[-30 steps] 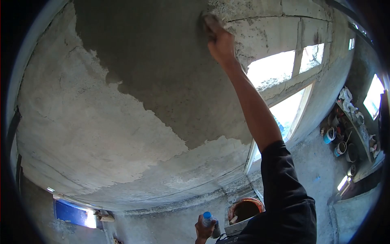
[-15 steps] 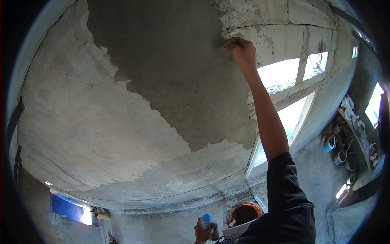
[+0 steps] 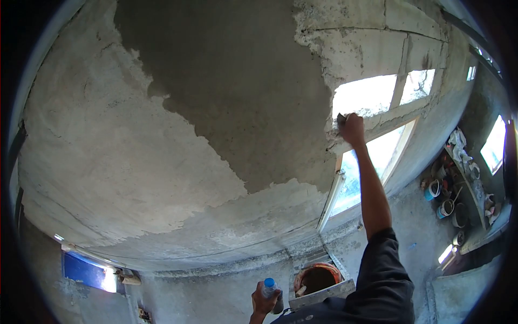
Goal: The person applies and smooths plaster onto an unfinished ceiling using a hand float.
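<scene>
My left hand [image 3: 260, 302], low in the view, is wrapped round a clear plastic bottle [image 3: 268, 290] with a blue cap. High on the right, my right hand [image 3: 353, 130] is closed on a small dark flat piece [image 3: 341, 119]; its kind is too small to make out. That hand is at the edge of the wall's upper opening, beside the rough border of a dark, damp-looking plaster patch [image 3: 237, 92]. Paler dry plaster [image 3: 124, 146] covers the wall left of and below the patch.
An orange-rimmed bucket [image 3: 339, 274] with brown contents stands below me by a grey board [image 3: 321, 296]. A framed opening [image 3: 353, 181] lies under my right arm. Several pails, including a blue and white one [image 3: 432, 190], stand at the far right near a cluttered shelf [image 3: 468, 181].
My right hand has moved down and right, from the patch's upper right edge to the wall opening, still holding the flat piece. The left hand keeps the bottle; the view has shifted slightly.
</scene>
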The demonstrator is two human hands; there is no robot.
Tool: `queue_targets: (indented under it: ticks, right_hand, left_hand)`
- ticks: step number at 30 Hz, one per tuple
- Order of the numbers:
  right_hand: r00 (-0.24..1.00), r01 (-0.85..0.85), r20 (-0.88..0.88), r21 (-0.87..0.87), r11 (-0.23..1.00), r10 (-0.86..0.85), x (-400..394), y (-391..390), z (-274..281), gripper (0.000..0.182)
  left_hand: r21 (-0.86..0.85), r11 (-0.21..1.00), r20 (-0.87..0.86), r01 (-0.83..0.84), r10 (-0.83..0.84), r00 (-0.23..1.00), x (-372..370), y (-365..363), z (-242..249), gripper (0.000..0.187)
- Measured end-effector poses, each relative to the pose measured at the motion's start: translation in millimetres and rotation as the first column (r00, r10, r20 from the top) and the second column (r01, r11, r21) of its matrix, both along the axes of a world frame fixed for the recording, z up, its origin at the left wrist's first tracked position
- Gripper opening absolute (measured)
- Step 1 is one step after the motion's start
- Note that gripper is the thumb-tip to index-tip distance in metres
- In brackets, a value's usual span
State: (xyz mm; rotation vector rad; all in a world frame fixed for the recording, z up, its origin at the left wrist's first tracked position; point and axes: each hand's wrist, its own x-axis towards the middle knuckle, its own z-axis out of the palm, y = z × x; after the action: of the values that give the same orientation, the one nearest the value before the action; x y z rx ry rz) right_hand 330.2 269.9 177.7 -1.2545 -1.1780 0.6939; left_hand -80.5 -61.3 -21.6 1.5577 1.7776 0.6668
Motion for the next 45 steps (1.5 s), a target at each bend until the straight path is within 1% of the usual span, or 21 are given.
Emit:
queue_targets:
  ticks: [1, 3, 4, 5, 7, 9, 11, 12, 14, 16, 18, 20, 21, 23, 26, 30, 33, 36, 39, 42, 45]
  right_hand:
    - [0.773, 0.389, 0.563, -0.058, 0.919, -0.292, 0.2, 9.4, 2.5, 0.017]
    - [0.867, 0.262, 0.362, 0.253, 0.931, -0.343, -10.9, 10.7, 18.1, 0.016]
    - [0.774, 0.371, 0.433, 0.280, 0.885, -0.462, -19.2, 10.6, 38.7, 0.020]
    - [0.813, 0.344, 0.221, 0.562, 0.752, -0.538, -25.9, 18.1, 49.5, 0.023]
    - [0.735, 0.417, 0.163, 0.656, 0.629, -0.658, -39.0, 22.0, 93.9, 0.026]
    - [0.767, 0.357, 0.096, 0.758, 0.546, -0.635, -47.5, 41.7, 123.5, 0.033]
    - [0.633, 0.228, 0.131, 0.910, 0.346, -0.763, -53.3, 59.5, 141.4, 0.043]
    - [0.635, 0.225, 0.131, 0.911, 0.345, -0.761, -56.6, 67.9, 144.2, 0.043]
    - [0.594, 0.188, 0.319, 0.837, 0.514, -0.738, -64.6, 79.7, 145.0, 0.041]
    - [0.615, 0.156, 0.319, 0.847, 0.509, -0.721, -70.4, 82.5, 142.1, 0.037]
    - [0.631, 0.123, 0.322, 0.857, 0.501, -0.706, -72.0, 77.1, 138.9, 0.034]
    - [0.526, -0.047, 0.471, 0.848, 0.528, -0.708, -66.0, 64.5, 129.1, 0.029]
    - [0.529, -0.048, 0.470, 0.848, 0.527, -0.707, -65.5, 58.7, 124.6, 0.029]
    - [0.778, 0.107, 0.347, 0.749, 0.654, -0.524, -64.4, 49.9, 119.5, 0.029]
    - [0.762, 0.151, 0.243, 0.835, 0.529, -0.601, -61.0, 55.3, 131.9, 0.030]
    - [0.803, 0.139, 0.295, 0.752, 0.644, -0.518, -62.4, 58.4, 139.5, 0.029]
    - [0.715, -0.030, 0.386, 0.850, 0.527, -0.583, -59.7, 70.0, 128.3, 0.024]
    - [0.782, -0.008, 0.331, 0.853, 0.522, -0.529, -63.6, 54.0, 120.2, 0.022]
    - [0.825, 0.192, 0.182, 0.801, 0.568, -0.535, -64.1, 50.1, 120.7, 0.015]
    - [0.871, 0.233, 0.102, 0.774, 0.588, -0.481, -63.2, 53.2, 125.8, 0.024]
    - [0.793, 0.224, 0.321, 0.637, 0.738, -0.518, -66.7, 46.7, 128.1, 0.046]
  left_hand:
    - [-0.008, 1.000, -0.011, 0.010, -0.010, 1.000, 0.1, 5.0, -1.2, 0.049]
    - [-0.002, 1.000, 0.037, 0.017, -0.017, 0.999, 1.7, 12.1, -7.4, 0.050]
    - [-0.024, 1.000, 0.064, 0.017, -0.015, 0.998, 1.4, 8.2, -9.1, 0.050]
    - [-0.032, 0.999, 0.066, 0.013, -0.011, 0.998, 2.2, 3.4, -5.4, 0.050]
    - [-0.031, 1.000, 0.011, 0.002, -0.002, 1.000, 7.8, 9.0, 1.5, 0.050]
    - [-0.016, 1.000, 0.070, -0.012, 0.013, 0.997, 5.4, 7.5, -4.8, 0.051]
    - [-0.002, 1.000, 0.124, -0.024, 0.024, 0.992, 7.1, 6.4, -7.9, 0.051]
    - [-0.017, 0.999, 0.099, -0.035, 0.037, 0.994, 8.2, 5.8, -7.4, 0.052]
    - [-0.031, 0.998, 0.072, -0.050, 0.052, 0.996, 6.5, 2.9, -15.3, 0.053]
    - [0.013, 0.998, 0.231, -0.057, 0.052, 0.972, 3.9, -3.2, -27.8, 0.055]
    - [0.013, 0.998, 0.175, -0.064, 0.061, 0.983, 5.4, -4.4, -23.7, 0.054]
    - [0.009, 0.997, 0.115, -0.071, 0.069, 0.991, 6.8, -4.6, -13.5, 0.053]
    - [0.023, 0.998, 0.111, -0.061, 0.058, 0.992, 7.0, -3.6, -10.8, 0.051]
    - [0.038, 0.998, 0.112, -0.052, 0.048, 0.993, 7.9, -2.6, -12.2, 0.050]
    - [0.079, 0.994, 0.198, -0.070, 0.054, 0.979, 9.2, -4.2, -8.6, 0.045]
    - [0.132, 0.988, 0.174, -0.079, 0.055, 0.983, 14.4, -0.4, 1.7, 0.043]
    - [0.094, 0.993, 0.098, -0.068, 0.058, 0.993, 10.5, 3.0, 2.3, 0.044]
    - [0.098, 0.993, 0.120, -0.072, 0.060, 0.991, 9.8, 2.0, -2.9, 0.045]
    - [0.168, 0.983, 0.133, -0.070, 0.047, 0.990, 2.8, -3.8, -24.5, 0.047]
    - [0.086, 0.995, 0.045, -0.052, 0.048, 0.998, 1.4, -0.1, -15.6, 0.052]
    - [-0.029, 0.998, 0.002, -0.055, 0.055, 0.998, 1.5, 2.3, -11.6, 0.055]
